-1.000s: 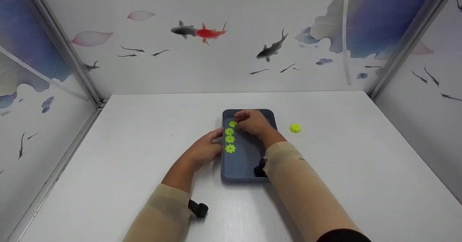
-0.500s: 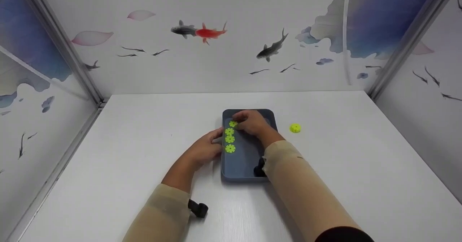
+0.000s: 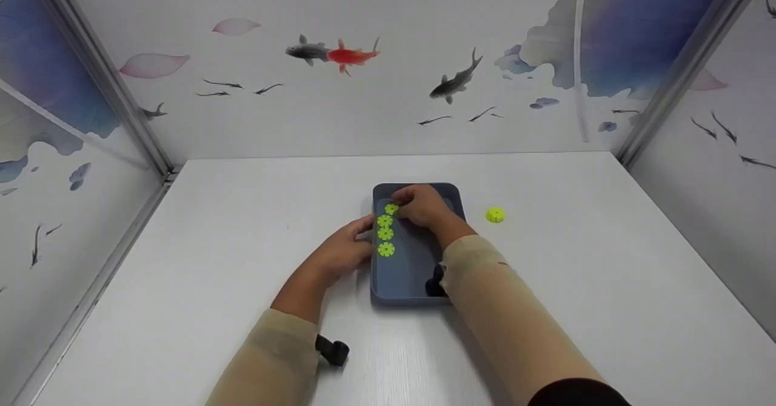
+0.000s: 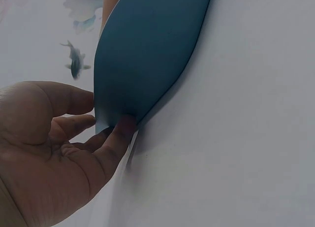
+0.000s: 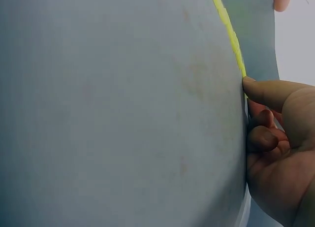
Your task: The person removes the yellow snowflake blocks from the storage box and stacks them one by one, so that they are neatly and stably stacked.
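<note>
A blue-grey rectangular tray lies lengthwise on the white table. Along its left inside edge runs a row of yellow-green notched plastic discs, several in number. My right hand reaches into the tray and pinches the farthest disc between thumb and fingers. In the right wrist view, the thumb meets the end of the thin yellow row. At the tray's left side, the fingers of my left hand touch the outer wall. The left wrist view shows those fingertips against the wall.
One more yellow-green disc lies on the white table, right of the tray. Panels painted with fish and petals enclose the back and sides. A black wrist camera juts from the left sleeve.
Hardly anything differs. My right hand and forearm have shifted very slightly left at the far disc. The left hand, the tray and the loose disc stay in place.
</note>
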The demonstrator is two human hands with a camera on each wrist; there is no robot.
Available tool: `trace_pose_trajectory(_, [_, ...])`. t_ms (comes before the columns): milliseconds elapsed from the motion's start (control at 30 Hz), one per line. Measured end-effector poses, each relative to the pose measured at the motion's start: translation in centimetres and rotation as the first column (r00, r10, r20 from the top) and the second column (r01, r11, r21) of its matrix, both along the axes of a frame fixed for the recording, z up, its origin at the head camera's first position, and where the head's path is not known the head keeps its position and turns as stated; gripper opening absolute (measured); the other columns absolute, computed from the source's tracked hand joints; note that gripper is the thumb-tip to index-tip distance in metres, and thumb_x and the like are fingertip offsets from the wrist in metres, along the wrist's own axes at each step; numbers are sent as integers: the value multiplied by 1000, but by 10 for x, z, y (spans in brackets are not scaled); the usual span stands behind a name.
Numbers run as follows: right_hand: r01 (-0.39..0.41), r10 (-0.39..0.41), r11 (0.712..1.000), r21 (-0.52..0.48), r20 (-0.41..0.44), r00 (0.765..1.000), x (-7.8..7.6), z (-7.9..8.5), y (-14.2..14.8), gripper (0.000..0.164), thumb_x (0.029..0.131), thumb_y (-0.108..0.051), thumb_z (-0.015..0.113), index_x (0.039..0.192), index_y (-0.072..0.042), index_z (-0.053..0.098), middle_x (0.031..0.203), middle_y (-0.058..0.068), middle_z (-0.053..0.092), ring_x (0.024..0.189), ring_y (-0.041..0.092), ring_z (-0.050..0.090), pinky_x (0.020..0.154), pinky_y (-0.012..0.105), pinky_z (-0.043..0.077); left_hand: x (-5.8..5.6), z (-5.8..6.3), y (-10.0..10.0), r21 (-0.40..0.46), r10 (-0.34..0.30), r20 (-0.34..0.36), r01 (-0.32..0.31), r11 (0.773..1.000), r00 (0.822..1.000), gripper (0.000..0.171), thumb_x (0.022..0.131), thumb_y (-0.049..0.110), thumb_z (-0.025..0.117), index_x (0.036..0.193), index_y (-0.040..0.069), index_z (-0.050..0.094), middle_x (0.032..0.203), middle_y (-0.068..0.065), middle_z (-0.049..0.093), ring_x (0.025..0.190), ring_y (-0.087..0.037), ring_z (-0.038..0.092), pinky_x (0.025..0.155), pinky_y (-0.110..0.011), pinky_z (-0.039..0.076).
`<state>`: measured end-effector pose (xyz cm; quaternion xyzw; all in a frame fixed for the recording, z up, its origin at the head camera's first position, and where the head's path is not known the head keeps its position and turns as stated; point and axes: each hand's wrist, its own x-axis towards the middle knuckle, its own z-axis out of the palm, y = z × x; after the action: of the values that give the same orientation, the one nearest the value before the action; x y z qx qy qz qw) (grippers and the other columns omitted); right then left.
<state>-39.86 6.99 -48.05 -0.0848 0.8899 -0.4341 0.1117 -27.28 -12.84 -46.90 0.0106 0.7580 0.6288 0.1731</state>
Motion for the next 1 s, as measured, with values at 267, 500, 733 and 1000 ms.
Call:
trace_pose_trajectory(267, [-4, 4, 999, 50, -13, 1000, 0, 1, -2, 41, 96, -13, 76, 137, -10, 73, 129, 11, 73, 117, 26, 66, 106, 44, 57, -1, -1, -1, -8, -2, -3, 2, 1000, 1000, 81, 98, 7, 60, 171, 19, 28, 177, -3, 33, 158, -28, 44, 124, -46, 47])
trace_pose_trajectory(500, [-24, 25, 993, 117, -8, 1000, 2, 6, -4, 44, 98, -17, 76, 141, -9, 71, 132, 11, 73, 117, 27, 67, 108, 46, 58, -1, 0, -2, -31, 4, -11, -5, 999, 1000, 80, 99, 9, 61, 171, 20, 30, 176, -3, 34, 161, -28, 39, 126, -46, 45])
trace_pose_trajectory(733, [-46, 48, 986, 160, -5, 999, 3, 9, -5, 39, 99, -19, 75, 136, -8, 74, 130, 11, 75, 111, 25, 69, 103, 44, 60, 1, 3, -1, 7, -6, -9, 6, 1000, 1000, 82, 97, 4, 59, 171, 16, 27, 177, -5, 32, 161, -31, 39, 125, -46, 46])
trace_pose_trajectory(1000, [-42, 39, 981, 189, 17, 999, 2, 9, -3, 41, 98, -24, 77, 135, -8, 74, 131, 11, 74, 109, 25, 69, 102, 44, 60, 0, 0, -1, -7, -5, -15, 5, 1000, 1000, 80, 97, 5, 58, 171, 16, 28, 177, -5, 33, 161, -31, 40, 125, -47, 45])
